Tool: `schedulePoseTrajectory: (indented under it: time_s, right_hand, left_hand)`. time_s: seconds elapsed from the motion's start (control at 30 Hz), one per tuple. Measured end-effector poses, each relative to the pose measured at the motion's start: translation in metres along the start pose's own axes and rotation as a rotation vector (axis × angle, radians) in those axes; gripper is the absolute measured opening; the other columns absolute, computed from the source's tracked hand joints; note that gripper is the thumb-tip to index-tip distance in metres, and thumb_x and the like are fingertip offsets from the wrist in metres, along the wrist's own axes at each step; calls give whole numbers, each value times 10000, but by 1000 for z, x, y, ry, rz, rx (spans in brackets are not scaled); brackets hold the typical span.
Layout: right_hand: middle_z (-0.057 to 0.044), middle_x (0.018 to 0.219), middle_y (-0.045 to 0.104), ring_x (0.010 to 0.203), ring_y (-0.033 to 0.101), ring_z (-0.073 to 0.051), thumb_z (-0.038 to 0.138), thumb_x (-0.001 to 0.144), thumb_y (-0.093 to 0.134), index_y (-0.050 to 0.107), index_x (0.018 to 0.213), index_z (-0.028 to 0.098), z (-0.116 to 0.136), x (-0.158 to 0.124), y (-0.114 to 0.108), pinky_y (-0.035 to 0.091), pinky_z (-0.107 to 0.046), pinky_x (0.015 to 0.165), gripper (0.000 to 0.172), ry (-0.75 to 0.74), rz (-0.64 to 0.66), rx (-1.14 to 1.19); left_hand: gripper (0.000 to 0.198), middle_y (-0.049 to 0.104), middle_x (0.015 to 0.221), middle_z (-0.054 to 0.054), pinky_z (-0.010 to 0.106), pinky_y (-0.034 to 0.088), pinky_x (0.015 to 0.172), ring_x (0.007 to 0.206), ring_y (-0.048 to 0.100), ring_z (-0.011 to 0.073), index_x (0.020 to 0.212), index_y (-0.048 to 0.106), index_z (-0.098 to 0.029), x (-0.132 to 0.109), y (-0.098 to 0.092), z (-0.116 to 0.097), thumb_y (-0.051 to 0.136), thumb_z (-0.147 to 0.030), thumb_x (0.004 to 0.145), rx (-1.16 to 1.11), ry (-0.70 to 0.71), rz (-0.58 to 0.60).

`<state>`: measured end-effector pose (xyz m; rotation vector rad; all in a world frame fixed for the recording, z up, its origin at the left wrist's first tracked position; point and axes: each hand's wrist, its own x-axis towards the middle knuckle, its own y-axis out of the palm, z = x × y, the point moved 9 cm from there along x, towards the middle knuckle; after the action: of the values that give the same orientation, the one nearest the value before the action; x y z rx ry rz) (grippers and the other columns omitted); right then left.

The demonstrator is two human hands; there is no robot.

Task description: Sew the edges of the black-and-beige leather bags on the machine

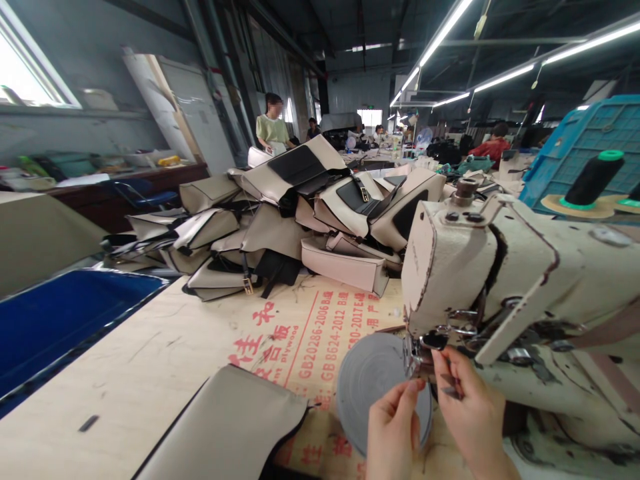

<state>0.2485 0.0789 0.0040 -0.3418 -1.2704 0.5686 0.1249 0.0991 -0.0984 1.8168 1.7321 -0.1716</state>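
well to the left of the sewing machine (505,267), farthest from it, a blue tray (60,320) lies at the edge of the plywood table (150,360). nearer the machine, still on its left and toward the camera, a flat grey panel (225,427) rests on the table's red printing. behind that, to the machine's upper left, a pile of cream and black bag pieces (300,213) reaches right up beside the machine's head.

just left of the machine's needle end, a grey tape roll (370,380) lies flat on the table, with its right edge under the presser area. the left hand (395,427) sits over the roll's near edge, below and left of the needle end, thumb and fingertips pressed together on the roll's rim. the right hand (473,417) is right under the machine's head, fingers pinched close at the needle parts; what is between them is too small to tell.

behind the machine, to its upper right, a black thread cone (593,179) stands upright, with a blue crate (585,137) behind it.
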Motion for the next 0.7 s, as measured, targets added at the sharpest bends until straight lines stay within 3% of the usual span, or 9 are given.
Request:
schedulePoseTrajectory:
  time_s: [0.27,0.43,0.7]
  right_hand:
    - [19,560,598,458,552,-82,294,863,511,617,902,147,21,-3,1,363,-208,532,186,-108,6,17]
    - [27,511,567,429,531,-80,295,846,533,624,864,143,12,-1,-3,342,-211,504,178,-73,-42,-16]
    - [37,572,592,449,530,-84,292,869,514,593,890,164,18,1,-1,320,-224,509,152,-100,20,13]
  left_hand:
    - [604,276,318,-103,170,87,343,303,178,21,824,667,-81,-7,1,-6,635,-615,542,19,17,17]
    - [576,255,323,-111,168,94,347,305,170,20,824,663,-83,-11,0,-8,632,-596,563,29,7,32]
    - [582,274,337,-98,167,124,358,329,194,23,881,675,-90,-7,10,-19,640,-581,571,41,41,55]
